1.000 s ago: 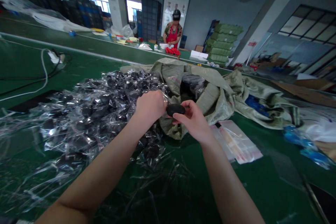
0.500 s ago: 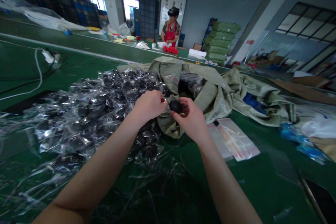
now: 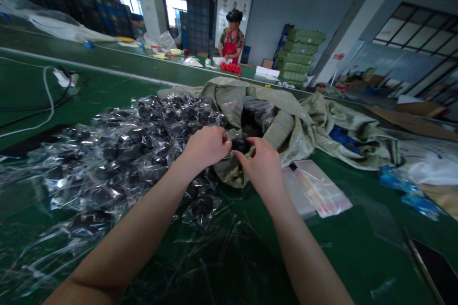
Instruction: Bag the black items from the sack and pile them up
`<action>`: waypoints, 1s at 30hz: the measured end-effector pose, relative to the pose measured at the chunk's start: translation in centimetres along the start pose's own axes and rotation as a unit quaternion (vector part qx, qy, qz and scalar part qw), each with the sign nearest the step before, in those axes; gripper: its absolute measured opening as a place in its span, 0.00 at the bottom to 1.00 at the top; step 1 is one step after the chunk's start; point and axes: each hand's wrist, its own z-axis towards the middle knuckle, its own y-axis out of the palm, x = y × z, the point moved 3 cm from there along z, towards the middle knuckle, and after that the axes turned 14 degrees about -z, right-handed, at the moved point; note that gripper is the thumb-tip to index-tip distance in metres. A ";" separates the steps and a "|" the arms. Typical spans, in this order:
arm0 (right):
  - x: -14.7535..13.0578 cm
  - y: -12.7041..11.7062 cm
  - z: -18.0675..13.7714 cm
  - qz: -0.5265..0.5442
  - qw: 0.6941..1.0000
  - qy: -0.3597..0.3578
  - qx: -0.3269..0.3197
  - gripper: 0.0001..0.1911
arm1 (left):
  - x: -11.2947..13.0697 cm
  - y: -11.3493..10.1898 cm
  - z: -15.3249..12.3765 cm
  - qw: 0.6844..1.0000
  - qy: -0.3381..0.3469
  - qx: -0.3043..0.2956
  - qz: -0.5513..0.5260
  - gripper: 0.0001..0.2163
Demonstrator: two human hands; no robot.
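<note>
Between my two hands is a small black rounded item (image 3: 241, 144), its kind unclear, with a shiny look as if clear film lies over it. My right hand (image 3: 263, 159) grips it from the right, thumb below and fingers above. At its left side my left hand (image 3: 209, 145) is closed in a pinch on what looks like the edge of a clear plastic bag; the film is hard to make out. Left of my hands lies a big heap of black items in clear bags (image 3: 136, 138). Just behind my hands, a woven sack (image 3: 229, 97) gapes open with dark bagged contents.
Flat clear bags (image 3: 322, 190) lie right of my right forearm. A phone-like dark slab (image 3: 434, 267) sits at the lower right. Blue plastic (image 3: 411, 193) and another sack (image 3: 358, 138) lie further right. Across the tables stands a co-worker in a red apron (image 3: 232, 47).
The black item has turned and moved slightly right, and now looks glossy. My left fingers have come right, close against it. The view has shifted slightly.
</note>
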 end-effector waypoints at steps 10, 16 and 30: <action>1.0 0.2 0.2 0.082 0.995 0.026 0.045 0.17 | 0.2 0.7 0.2 0.999 0.009 0.015 -0.037 0.15; 1.5 1.2 0.5 0.246 0.965 0.060 -0.071 0.18 | 0.5 1.0 0.2 0.998 0.022 0.033 -0.054 0.17; 3.5 2.1 1.2 0.378 0.897 0.222 -0.055 0.09 | 0.8 1.7 0.4 0.996 0.013 0.031 -0.079 0.18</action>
